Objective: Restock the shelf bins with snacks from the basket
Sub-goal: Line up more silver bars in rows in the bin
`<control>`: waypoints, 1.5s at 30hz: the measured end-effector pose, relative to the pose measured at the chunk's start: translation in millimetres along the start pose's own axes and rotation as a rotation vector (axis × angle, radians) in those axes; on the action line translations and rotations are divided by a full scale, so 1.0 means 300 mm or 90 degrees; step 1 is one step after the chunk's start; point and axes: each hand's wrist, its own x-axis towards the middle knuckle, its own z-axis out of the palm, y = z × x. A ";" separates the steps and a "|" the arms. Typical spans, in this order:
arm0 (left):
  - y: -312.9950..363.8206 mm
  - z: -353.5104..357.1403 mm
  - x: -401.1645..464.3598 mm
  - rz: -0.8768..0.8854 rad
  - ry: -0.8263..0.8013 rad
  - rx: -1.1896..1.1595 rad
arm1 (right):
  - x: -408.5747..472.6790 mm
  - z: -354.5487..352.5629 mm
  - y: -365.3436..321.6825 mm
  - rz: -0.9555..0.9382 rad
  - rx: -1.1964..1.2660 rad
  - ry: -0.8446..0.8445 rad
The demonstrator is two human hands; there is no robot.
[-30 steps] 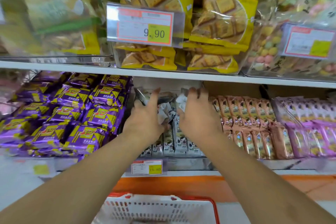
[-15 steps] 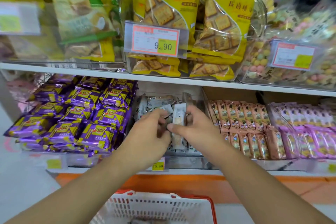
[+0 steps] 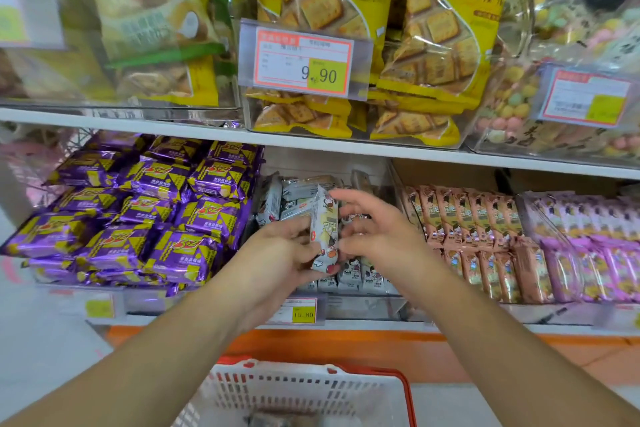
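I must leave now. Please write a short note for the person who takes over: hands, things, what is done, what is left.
Left hand holds one white packet upright over the middle bin.
Right hand is open beside the packet, fingers spread.
Middle bin already holds rows of white packets; this one is not yet placed.
Basket is below, with something dark inside; the contents are blurred.
Left: seat the packet, then fetch more from the basket.
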 end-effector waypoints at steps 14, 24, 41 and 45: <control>-0.005 -0.001 0.033 -0.019 0.039 0.174 | -0.007 -0.067 0.001 -0.224 -0.442 -0.055; -0.026 0.021 0.013 0.185 0.294 0.509 | 0.003 0.014 0.006 -0.091 -0.428 0.048; -0.039 0.020 0.082 0.087 0.281 1.233 | 0.020 0.099 0.053 -0.080 -0.692 0.051; -0.043 0.017 0.083 0.148 0.305 1.207 | 0.026 0.116 0.098 -0.166 -0.781 0.127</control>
